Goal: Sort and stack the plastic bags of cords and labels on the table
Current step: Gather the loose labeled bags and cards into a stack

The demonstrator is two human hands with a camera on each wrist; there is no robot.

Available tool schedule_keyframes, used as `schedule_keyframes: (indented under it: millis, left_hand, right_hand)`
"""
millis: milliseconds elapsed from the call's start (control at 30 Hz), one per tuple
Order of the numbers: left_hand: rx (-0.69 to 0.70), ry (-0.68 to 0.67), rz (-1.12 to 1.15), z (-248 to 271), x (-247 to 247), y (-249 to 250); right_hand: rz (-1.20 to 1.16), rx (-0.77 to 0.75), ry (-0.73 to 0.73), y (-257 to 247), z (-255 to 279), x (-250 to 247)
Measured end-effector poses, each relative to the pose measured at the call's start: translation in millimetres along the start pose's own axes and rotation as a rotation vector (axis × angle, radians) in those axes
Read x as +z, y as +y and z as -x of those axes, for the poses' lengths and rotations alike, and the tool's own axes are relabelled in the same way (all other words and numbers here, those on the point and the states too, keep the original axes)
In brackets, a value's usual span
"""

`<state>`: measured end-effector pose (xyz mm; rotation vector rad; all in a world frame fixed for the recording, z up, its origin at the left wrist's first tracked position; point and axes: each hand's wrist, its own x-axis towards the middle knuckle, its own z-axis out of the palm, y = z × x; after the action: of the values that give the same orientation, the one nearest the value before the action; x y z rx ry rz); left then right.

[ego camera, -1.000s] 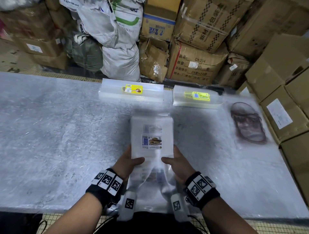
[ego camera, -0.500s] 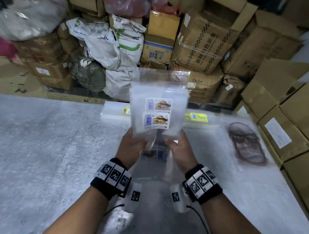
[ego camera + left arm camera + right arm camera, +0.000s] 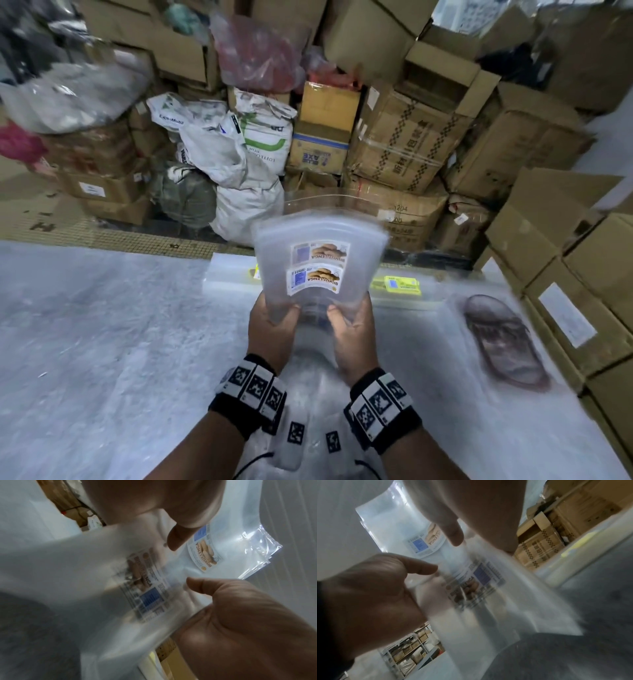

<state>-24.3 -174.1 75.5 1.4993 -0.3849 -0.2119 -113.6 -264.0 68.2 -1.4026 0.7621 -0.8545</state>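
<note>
Starting at your nine o'clock, the grey table [image 3: 102, 342] runs under everything, and your left hand [image 3: 270, 329] comes up from about seven o'clock. Its thumb and curled fingers pinch the lower left corner of the bundle of clear plastic bags [image 3: 322, 260], which you hold upright in the air above the table at twelve o'clock, labels facing you. The left wrist view shows the thumb [image 3: 202, 586] pressed on the film from your side.

The bundle looks light and floppy. The film is thin, glossy and probably slick, so the sheets are likely to slide against one another and fan out; the two printed labels already sit offset. Hold it low at both bottom corners with the thumbs in front and the fingers behind, and squeeze flat rather than bunching, or the bags will crease.

Your right hand [image 3: 349, 329], from five o'clock, pinches the lower right corner the same way, fingers curled behind the film.

Beyond the bundle, at eleven and one o'clock, two flat stacks with yellow labels [image 3: 400, 284] lie along the far edge of the table. At three o'clock a bag of brown cord [image 3: 503, 342] lies flat, well apart from your hands.
</note>
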Motion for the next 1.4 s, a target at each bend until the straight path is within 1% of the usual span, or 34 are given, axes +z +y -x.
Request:
schedule_keyframes:
  millis: [133, 200, 333, 467, 500, 600, 667, 767, 833, 967, 1067, 1167, 1233, 1267, 1333, 1400]
  left_hand:
    - [-0.056, -0.051, -0.052, 0, -1, -11]
    - [-0.033, -0.053, -0.07, -3, 2, -8]
    - [0.019, -0.009, -0.059, -10, 3, -8]
    - [-0.023, -0.06, -0.104, -8, 3, -16]
    - [-0.025, -0.073, -0.104, -10, 4, -16]
    - [-0.04, -0.043, -0.107, -18, 5, -14]
    - [-0.022, -0.069, -0.145, -21, 4, -19]
    - [-0.043, -0.085, -0.106, -17, 3, -22]
    - [-0.012, -0.094, -0.075, -18, 4, -20]
    - [0.002, -0.12, -0.099, -26, 5, -21]
    - [-0.058, -0.11, -0.095, -22, 4, -26]
    - [-0.052, -0.087, -0.082, -22, 3, -22]
    - [-0.022, -0.124, -0.093, -25, 2, -26]
    - [-0.032, -0.153, -0.096, -26, 1, -30]
    - [-0.1, -0.208, -0.09, -24, -3, -32]
    - [-0.12, -0.274, -0.075, -27, -8, -26]
  right_hand:
    - [0.058, 0.069, -0.003, 15, 1, 3]
    - [0.075, 0.053, 0.002, 16, -1, 7]
    - [0.063, -0.005, 0.029, 12, -9, 6]
    - [0.086, 0.034, 0.008, 22, -5, 9]
    - [0.076, 0.031, 0.006, 21, -6, 11]
    - [0.046, 0.003, 0.028, 20, -15, 11]
    - [0.041, -0.005, 0.024, 22, -19, 8]
    - [0.095, 0.016, 0.006, 29, -17, 10]
    - [0.099, 0.029, -0.007, 28, -17, 11]
    - [0.098, 0.026, 0.003, 26, -26, 8]
    - [0.123, 0.06, 0.003, 32, -22, 10]
    - [0.111, 0.048, 0.019, 26, -23, 8]
    - [0.115, 0.042, 0.029, 23, -25, 7]
    - [0.13, 0.061, 0.024, 24, -25, 6]
    - [0.178, 0.096, -0.015, 26, -24, 5]
    - [0.221, 0.096, -0.084, 20, -23, 0]
